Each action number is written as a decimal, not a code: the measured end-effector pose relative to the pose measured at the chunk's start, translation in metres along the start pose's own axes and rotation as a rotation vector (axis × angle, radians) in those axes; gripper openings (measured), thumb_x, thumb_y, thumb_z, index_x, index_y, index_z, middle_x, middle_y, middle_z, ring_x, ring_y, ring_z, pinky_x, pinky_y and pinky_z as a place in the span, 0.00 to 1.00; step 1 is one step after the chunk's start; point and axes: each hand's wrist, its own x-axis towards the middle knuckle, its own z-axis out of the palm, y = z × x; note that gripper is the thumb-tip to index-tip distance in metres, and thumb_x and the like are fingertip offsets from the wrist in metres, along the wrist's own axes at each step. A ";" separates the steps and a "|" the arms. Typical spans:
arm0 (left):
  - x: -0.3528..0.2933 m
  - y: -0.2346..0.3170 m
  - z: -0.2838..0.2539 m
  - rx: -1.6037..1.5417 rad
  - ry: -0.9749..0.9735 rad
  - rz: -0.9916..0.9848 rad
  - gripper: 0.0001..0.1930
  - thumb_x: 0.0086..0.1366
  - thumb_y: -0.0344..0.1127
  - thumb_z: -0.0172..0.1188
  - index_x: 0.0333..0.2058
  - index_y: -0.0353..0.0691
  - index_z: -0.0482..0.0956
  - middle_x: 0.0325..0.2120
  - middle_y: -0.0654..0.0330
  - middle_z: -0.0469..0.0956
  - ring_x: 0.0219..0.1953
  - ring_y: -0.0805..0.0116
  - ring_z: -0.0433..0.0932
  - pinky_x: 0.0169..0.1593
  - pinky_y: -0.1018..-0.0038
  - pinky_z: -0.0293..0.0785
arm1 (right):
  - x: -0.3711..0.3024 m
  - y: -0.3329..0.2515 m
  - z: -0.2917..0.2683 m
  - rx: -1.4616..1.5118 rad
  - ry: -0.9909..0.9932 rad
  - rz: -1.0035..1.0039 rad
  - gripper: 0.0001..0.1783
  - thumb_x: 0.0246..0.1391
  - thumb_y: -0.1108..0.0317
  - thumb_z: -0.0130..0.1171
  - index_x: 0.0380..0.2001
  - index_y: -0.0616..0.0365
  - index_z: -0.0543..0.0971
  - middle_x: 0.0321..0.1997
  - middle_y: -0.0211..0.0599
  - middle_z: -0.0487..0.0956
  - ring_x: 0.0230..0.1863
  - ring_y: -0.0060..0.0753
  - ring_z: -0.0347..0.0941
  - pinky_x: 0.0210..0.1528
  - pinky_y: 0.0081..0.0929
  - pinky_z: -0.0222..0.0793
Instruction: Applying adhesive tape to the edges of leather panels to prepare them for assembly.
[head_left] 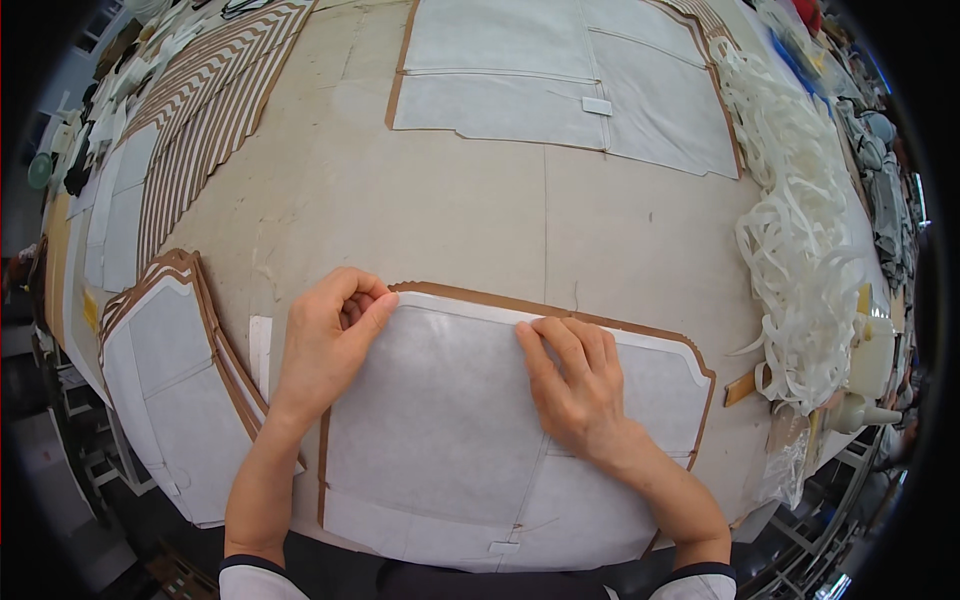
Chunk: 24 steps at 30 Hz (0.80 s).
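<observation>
A garment panel [430, 420] with pale grey-white backing and brown edges lies on the table in front of me. A narrow white strip [465, 309] runs along its far edge and bends down at the right corner. My left hand [335, 335] is closed at the panel's far left corner, thumb and forefinger pinching the end of the white strip. My right hand [575, 385] rests on the panel with fingers slightly apart and bent, their tips on the strip near the middle of that edge. Its palm side is hidden.
Left of the panel lies a stack of similar brown-edged pieces [175, 350]. Striped brown and white pieces [215, 125] overlap at the far left. Another backed panel [500, 100] lies across the table. A heap of loose white tape [790, 220] and a plastic bottle [872, 355] are at the right.
</observation>
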 end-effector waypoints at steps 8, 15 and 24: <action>0.002 -0.001 0.003 0.015 0.043 -0.010 0.05 0.63 0.30 0.67 0.32 0.35 0.81 0.24 0.69 0.77 0.27 0.82 0.69 0.32 0.82 0.67 | 0.001 -0.004 0.002 -0.063 -0.014 -0.007 0.26 0.40 0.80 0.61 0.48 0.71 0.80 0.48 0.47 0.77 0.47 0.44 0.74 0.47 0.40 0.70; 0.003 0.000 0.002 0.015 0.027 -0.013 0.05 0.62 0.30 0.67 0.31 0.35 0.82 0.25 0.68 0.78 0.27 0.82 0.71 0.33 0.82 0.69 | 0.007 -0.009 0.005 -0.065 -0.038 -0.002 0.27 0.39 0.79 0.61 0.49 0.70 0.79 0.49 0.47 0.76 0.48 0.44 0.73 0.48 0.41 0.69; 0.006 -0.005 0.000 -0.004 0.025 0.004 0.06 0.62 0.29 0.67 0.31 0.33 0.81 0.24 0.67 0.78 0.27 0.81 0.71 0.32 0.81 0.70 | 0.042 -0.029 0.030 0.087 -0.032 -0.039 0.27 0.40 0.77 0.60 0.49 0.74 0.78 0.49 0.48 0.75 0.49 0.45 0.73 0.49 0.41 0.70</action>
